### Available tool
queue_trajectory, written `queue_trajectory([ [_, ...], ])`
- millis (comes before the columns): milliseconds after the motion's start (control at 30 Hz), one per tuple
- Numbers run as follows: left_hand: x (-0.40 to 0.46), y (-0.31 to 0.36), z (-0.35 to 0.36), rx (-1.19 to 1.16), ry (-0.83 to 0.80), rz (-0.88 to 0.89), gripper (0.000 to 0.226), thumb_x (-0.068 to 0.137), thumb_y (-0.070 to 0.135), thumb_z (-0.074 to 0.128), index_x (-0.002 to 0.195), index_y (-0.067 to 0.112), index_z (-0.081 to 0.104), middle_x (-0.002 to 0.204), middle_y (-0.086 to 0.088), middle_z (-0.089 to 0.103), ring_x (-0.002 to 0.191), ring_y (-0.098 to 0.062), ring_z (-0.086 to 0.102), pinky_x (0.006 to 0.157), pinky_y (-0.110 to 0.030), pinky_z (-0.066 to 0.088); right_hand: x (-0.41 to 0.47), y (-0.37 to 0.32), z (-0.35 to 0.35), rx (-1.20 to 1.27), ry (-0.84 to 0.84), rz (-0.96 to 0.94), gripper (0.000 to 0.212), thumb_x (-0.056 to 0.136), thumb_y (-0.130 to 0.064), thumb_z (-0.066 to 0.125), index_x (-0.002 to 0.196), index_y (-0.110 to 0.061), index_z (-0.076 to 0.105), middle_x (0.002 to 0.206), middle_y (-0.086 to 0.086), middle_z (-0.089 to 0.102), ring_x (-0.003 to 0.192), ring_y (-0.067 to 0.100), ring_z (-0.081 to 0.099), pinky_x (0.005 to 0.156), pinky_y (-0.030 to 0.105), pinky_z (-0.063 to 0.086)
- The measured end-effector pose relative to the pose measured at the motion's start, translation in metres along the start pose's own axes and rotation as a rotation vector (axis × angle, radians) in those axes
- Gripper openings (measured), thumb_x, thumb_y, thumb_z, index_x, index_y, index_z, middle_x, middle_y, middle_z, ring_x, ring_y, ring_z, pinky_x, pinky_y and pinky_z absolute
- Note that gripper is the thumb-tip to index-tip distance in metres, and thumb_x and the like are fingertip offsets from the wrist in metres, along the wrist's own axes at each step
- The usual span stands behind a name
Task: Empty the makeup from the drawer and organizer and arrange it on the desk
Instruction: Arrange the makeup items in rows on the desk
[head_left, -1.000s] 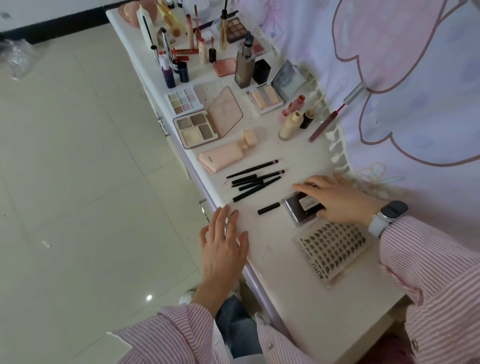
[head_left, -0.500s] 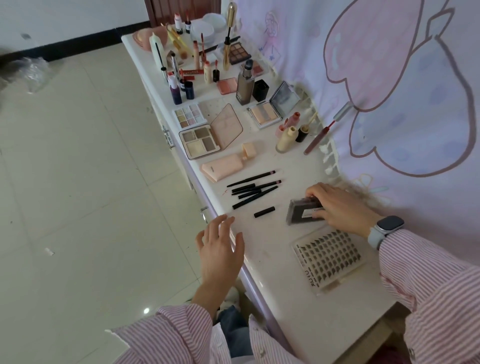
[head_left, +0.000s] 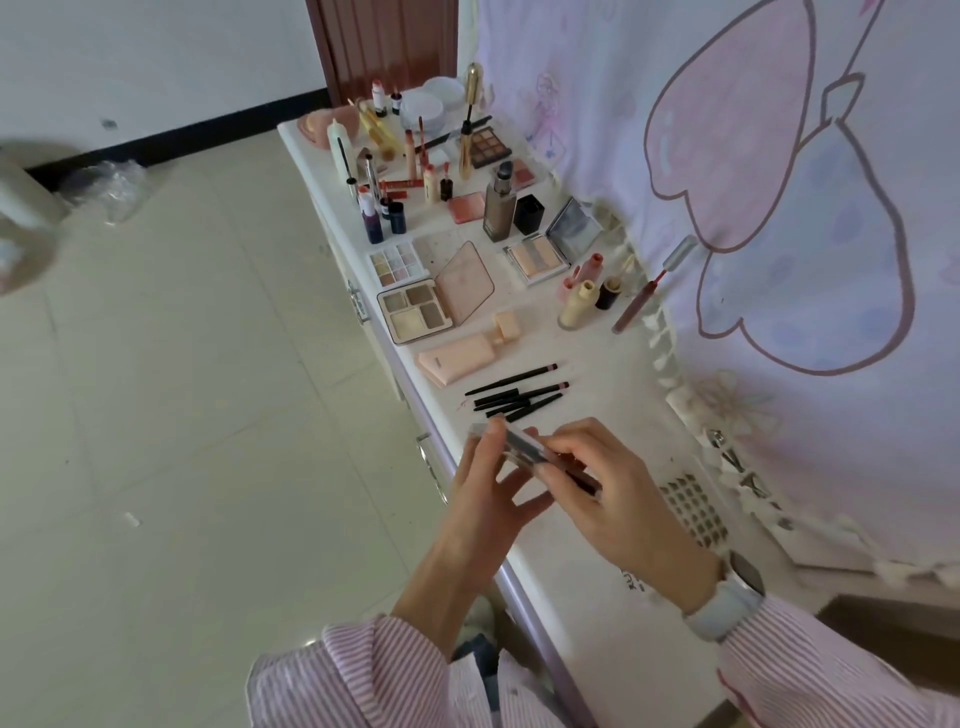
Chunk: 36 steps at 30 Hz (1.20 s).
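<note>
Head-cam view looking down a long white bench (head_left: 597, 613) set against a wall draped w/ a pink-and-lilac cartoon cloth (head_left: 779, 208). Both hands meet above the bench's near edge, holding a small flat clear-lidded case (head_left: 524, 448) (dark inside, blurred, so contents can't be read). The left hand (head_left: 485, 499) has thumb and fingertips curled onto the case's left end; the right hand (head_left: 623, 499) pinches its right end from above, a pale watch on that wrist. The case is lifted clear of the bench, just in front of a row of thin black pencils (head_left: 519, 392). It looks light, rigid and slick, prob. hinged plastic that could pop open or crack if dropped, so best held by its short edges w/ two hands, as here, not by the lid alone. Behind the pencils lie a peach tube (head_left: 457, 359), an open eyeshadow palette (head_left: 415, 312), more palettes, bottles and lip glosses, running to the far end. A sheet of false-lash clusters (head_left: 693, 512) lies by the right wrist, partly hidden. Vs. half a second ago: the case was then tilted on the bench under the right hand only, while the left hand hovered spread at the bench edge; now it is raised and shared between both. The short black cap seen beside the case can no longer be made out, the hands likely covering it.
</note>
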<state>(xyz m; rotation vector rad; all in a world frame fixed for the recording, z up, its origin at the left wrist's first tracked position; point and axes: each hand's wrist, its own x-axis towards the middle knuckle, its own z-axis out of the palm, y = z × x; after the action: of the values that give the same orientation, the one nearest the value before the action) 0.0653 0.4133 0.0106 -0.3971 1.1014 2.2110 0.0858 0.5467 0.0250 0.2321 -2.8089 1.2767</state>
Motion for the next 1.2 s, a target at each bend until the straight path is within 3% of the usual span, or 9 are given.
queue_trajectory([
  [200,-0.001,0.001,-0.014,0.199,0.05,-0.021,0.058,0.075,0.053,0.062,0.118,0.017,0.049,0.115,-0.014,0.062,0.105,-0.029,0.062,0.097,-0.049,0.046,0.007,0.001,-0.007,0.034,-0.241,0.062,0.025,0.088,-0.011,0.055,0.112,-0.016,0.063,0.099,-0.005,0.065,0.088,0.005,0.062,0.081,0.018,0.051],
  [267,-0.001,-0.001,-0.014,0.231,0.064,-0.009,0.049,0.076,0.052,0.063,0.113,0.023,0.05,0.112,-0.011,0.064,0.103,-0.026,0.064,0.096,-0.046,0.047,0.009,0.0,-0.007,-0.007,-0.308,0.079,0.029,0.089,-0.012,0.054,0.116,-0.02,0.061,0.101,-0.005,0.066,0.09,0.004,0.062,0.083,0.017,0.05],
  [467,0.005,-0.004,-0.011,0.343,0.179,0.03,0.027,0.086,0.029,0.062,0.106,0.013,0.055,0.101,-0.008,0.067,0.096,-0.027,0.065,0.089,-0.04,0.052,0.012,-0.001,-0.008,0.042,-0.404,0.175,0.026,0.092,-0.017,0.049,0.116,-0.02,0.06,0.103,-0.003,0.067,0.093,0.005,0.062,0.078,0.016,0.051],
  [800,0.016,-0.006,-0.008,0.34,0.16,-0.01,0.034,0.082,0.028,0.066,0.111,0.013,0.055,0.099,-0.011,0.069,0.093,-0.028,0.067,0.084,-0.04,0.055,0.011,0.007,-0.012,0.015,-0.39,0.204,0.03,0.092,-0.016,0.049,0.122,-0.02,0.055,0.102,-0.011,0.061,0.091,0.002,0.059,0.078,0.011,0.05],
  [967,0.016,-0.006,-0.007,0.335,0.169,-0.033,0.037,0.08,0.031,0.067,0.11,0.014,0.054,0.098,-0.01,0.069,0.087,-0.026,0.068,0.081,-0.039,0.056,0.017,0.006,-0.021,0.107,-0.515,0.303,0.032,0.094,-0.017,0.047,0.125,-0.023,0.054,0.104,-0.012,0.062,0.099,0.002,0.059,0.081,0.014,0.051],
  [1133,0.016,-0.006,-0.007,0.348,0.172,-0.033,0.036,0.081,0.029,0.067,0.11,0.012,0.053,0.092,-0.006,0.068,0.082,-0.021,0.067,0.079,-0.037,0.056,0.021,0.009,-0.028,0.022,-0.65,0.32,0.021,0.093,-0.021,0.048,0.109,-0.018,0.061,0.1,-0.007,0.067,0.09,0.003,0.064,0.085,0.023,0.052],
  [1200,0.016,-0.005,-0.006,0.356,0.17,-0.023,0.037,0.08,0.028,0.068,0.109,0.012,0.053,0.088,-0.004,0.067,0.078,-0.018,0.065,0.08,-0.037,0.056,0.021,0.008,-0.026,0.036,-0.62,0.313,0.017,0.092,-0.018,0.049,0.103,-0.017,0.061,0.09,-0.014,0.066,0.083,-0.004,0.063,0.076,0.015,0.051],
])
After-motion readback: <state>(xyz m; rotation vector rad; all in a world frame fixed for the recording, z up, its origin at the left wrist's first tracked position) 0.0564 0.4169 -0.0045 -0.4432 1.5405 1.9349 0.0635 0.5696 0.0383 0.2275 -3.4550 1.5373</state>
